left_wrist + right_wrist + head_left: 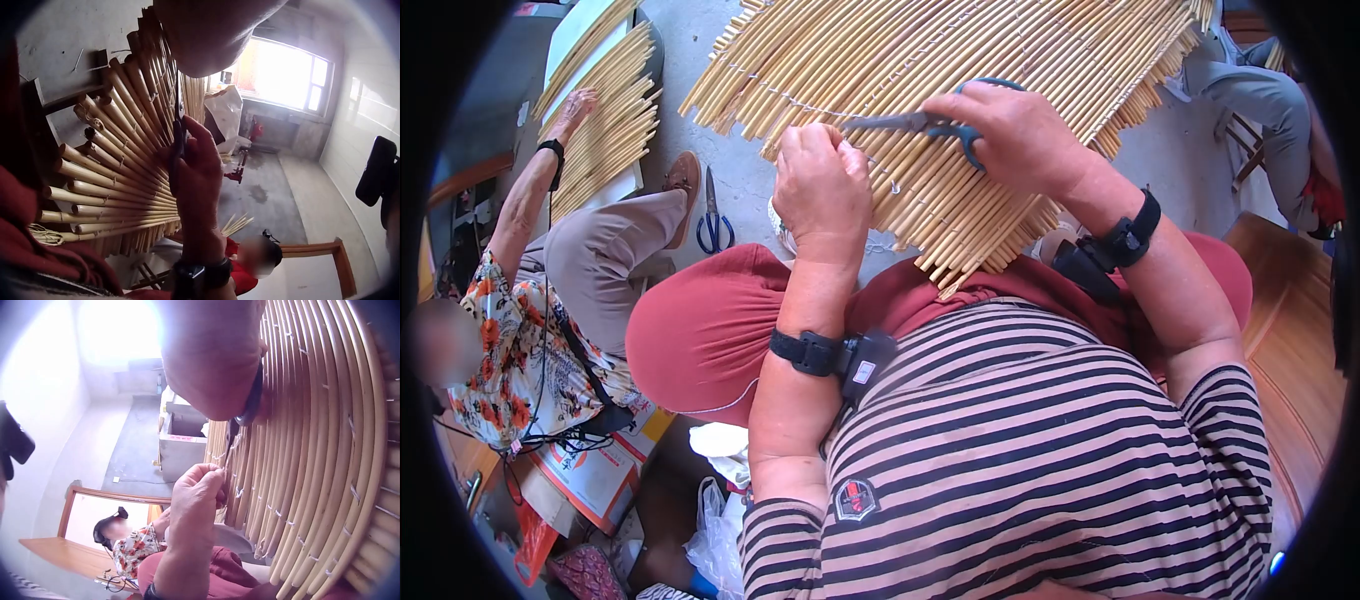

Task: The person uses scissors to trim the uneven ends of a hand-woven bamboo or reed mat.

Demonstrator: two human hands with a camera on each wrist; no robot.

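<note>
The reed mat [960,60] fills the upper middle of the head view, its near edge resting on the person's lap. Rows of white thread [889,184] already bind the stalks across most of the visible width, so the weaving looks largely done. The right hand [1020,135] grips blue-handled scissors [920,123], blades pointing toward the left hand [820,185], which is closed in a pinch on the thread at the mat's edge. This appears to be the trimming of a tie. The stalk ends at the lower edge remain uneven, so tidying probably remains. At the left of the frame a second pair of scissors [713,215] lies on the floor beside another person [510,340].
</note>
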